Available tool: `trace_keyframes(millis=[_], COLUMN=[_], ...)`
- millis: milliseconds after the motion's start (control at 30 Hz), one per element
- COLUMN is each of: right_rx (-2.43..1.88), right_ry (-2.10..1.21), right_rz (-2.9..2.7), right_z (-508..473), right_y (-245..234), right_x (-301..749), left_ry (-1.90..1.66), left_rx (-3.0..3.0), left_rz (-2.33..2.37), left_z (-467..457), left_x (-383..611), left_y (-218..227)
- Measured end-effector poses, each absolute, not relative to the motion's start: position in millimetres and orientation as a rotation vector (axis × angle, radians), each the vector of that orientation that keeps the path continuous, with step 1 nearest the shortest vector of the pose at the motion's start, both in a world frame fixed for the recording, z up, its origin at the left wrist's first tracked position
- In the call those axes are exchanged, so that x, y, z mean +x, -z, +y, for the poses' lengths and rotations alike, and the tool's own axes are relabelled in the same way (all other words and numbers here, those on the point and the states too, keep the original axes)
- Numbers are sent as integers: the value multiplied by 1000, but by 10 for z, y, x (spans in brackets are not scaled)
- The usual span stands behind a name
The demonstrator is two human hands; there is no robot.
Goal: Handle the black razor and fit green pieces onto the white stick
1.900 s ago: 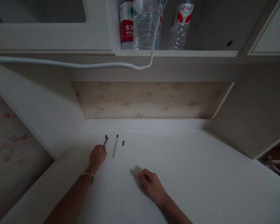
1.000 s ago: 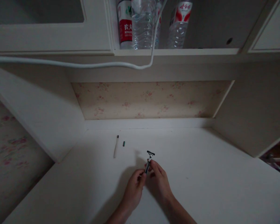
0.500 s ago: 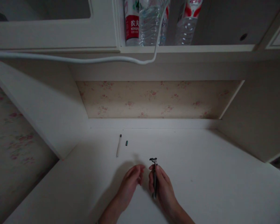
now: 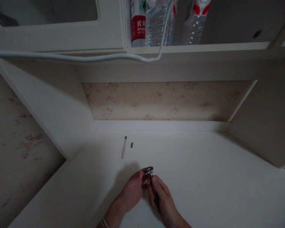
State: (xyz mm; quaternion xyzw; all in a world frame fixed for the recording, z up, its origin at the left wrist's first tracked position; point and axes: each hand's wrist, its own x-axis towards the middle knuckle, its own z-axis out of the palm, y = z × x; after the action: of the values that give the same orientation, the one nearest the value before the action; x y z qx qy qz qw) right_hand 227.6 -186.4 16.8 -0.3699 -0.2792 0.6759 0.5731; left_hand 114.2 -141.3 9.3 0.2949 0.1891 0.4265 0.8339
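A dark-handled razor [image 4: 155, 193] is gripped in my right hand [image 4: 165, 196], its head pointing up and to the left. My left hand [image 4: 134, 188] meets it at the head, with thumb and fingers closed around that end; the exact contact there is partly hidden. Farther back on the white desk lies a toothbrush [image 4: 123, 148] with a pale handle and dark bristles. Beside the brush is a small dark piece with a green face [image 4: 131, 145], too small to name.
The white desk [image 4: 204, 158] runs back to a flowered wall panel [image 4: 168, 99]. Overhead, a shelf holds plastic water bottles [image 4: 156, 28], and a white cable [image 4: 97, 58] hangs in front. Side panels [image 4: 57, 104] stand at both ends.
My left hand has come to the razor's head. My right hand has tilted the razor and shifted it slightly left. The whole view has shifted a little.
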Motion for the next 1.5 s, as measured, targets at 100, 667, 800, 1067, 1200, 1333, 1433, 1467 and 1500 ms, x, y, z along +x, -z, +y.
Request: trace_keyframes(millis=[100, 667, 800, 1067, 1200, 1333, 1433, 1467, 1500], right_rx=[-869, -890, -892, -919, -949, -954, -1013, -1064, -1126], right_ry=[-1595, -1509, -1489, -1503, -1491, -1397, -1260, -1198, -1136], right_rz=[-702, -768, -776, -829, -849, -885, -935, -961, -990], right_z=[-1878, -1887, -1889, -1935, -1931, -1871, -1776, -1733, -1684], right_y=[-178, -150, -132, -154, -159, -192, -209, -206, -197], right_x=[2271, 2255, 2253, 2248, 2271, 2430, 2609, 2665, 2717], left_ry=[-904, -922, -927, -946, -988, -1097, -1140, -1147, -1151], left_rx=[625, 623, 605, 594, 566, 554, 562, 572, 585], left_rz=[425, 422, 413, 457, 434, 452, 525, 541, 548], left_z=[-1418, -1441, -1451, -1462, -1422, -1345, -1323, -1326, -1333], left_x=[1150, 1177, 1184, 1189, 1171, 1154, 1147, 1146, 1145], left_y=[-88, -45, -47, -36, 0, 9, -11, -20, -29])
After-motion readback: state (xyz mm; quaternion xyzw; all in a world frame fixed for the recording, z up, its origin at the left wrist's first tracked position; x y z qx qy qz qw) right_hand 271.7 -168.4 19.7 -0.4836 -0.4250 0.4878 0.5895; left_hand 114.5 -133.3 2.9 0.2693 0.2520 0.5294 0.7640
